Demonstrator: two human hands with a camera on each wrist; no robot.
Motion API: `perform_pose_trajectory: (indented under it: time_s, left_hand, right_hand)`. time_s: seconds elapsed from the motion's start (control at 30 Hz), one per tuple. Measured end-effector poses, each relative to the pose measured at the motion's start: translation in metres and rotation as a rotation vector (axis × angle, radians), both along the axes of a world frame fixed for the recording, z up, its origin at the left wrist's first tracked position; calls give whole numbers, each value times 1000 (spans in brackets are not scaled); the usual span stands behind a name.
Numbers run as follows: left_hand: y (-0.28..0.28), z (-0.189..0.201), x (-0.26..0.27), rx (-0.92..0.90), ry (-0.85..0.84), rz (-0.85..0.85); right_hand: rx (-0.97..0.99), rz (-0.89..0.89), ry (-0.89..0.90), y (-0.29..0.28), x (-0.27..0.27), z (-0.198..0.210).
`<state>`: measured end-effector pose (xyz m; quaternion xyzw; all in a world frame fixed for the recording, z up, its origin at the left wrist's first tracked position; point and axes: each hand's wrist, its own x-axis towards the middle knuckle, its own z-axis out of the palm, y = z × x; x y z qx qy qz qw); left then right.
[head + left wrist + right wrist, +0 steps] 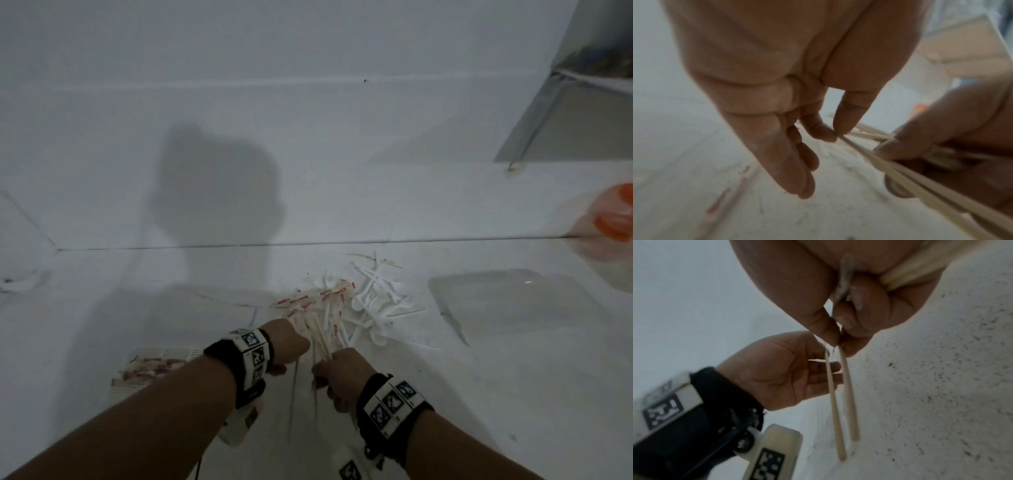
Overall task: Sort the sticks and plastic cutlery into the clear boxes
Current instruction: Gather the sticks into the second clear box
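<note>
The sticks (322, 329) are bunched in your right hand (342, 373), fist tight around them, above the table (479, 394). Your left hand (291, 339) pinches a few tips. Line them up, then drop them. White forks (373, 301) lie tangled just behind; the clear box (520, 308) waits right.

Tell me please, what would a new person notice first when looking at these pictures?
First, the two hands meeting low in the centre: the right hand grips a bundle of wooden sticks, and the left hand pinches one of them. Just beyond lies a mixed pile of red-tipped sticks and white plastic forks, with a clear box to its right.
</note>
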<state>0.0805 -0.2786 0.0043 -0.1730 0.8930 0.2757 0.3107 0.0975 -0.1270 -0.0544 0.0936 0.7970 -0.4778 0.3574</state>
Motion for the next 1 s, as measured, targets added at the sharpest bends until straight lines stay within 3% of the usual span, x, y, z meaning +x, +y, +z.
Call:
perform_pose_trajectory:
  time_s: [0.17, 0.37, 0.53, 0.57, 0.6, 0.63, 0.7, 0.8, 1.0]
  left_hand:
    - [12, 6, 18, 462, 8, 378]
    - [19, 3, 32, 608, 68, 451]
    - [9, -1, 16, 377, 175, 550]
    - [4, -4, 9, 227, 91, 422]
    - [0, -16, 7, 29, 132, 222]
    - [-4, -23, 4, -49, 157, 205]
    - [-8, -29, -6, -30, 228, 394]
    - [-5, -32, -8, -157, 251, 325]
    - [-1, -41, -16, -298, 239, 213]
  right_hand:
    - [-414, -178, -80, 2, 2, 13]
    - [-449, -144, -25, 8, 0, 14]
    - [-266, -209, 169, 6, -28, 8]
    - [-217, -222, 181, 5, -36, 8]
    - [-181, -235, 185, 5, -45, 6]
    - [-142, -247, 175, 4, -54, 7]
    - [-73, -214, 161, 2, -68, 6]
    - [62, -255, 235, -7, -86, 6]
    - [359, -99, 369, -20, -110, -1]
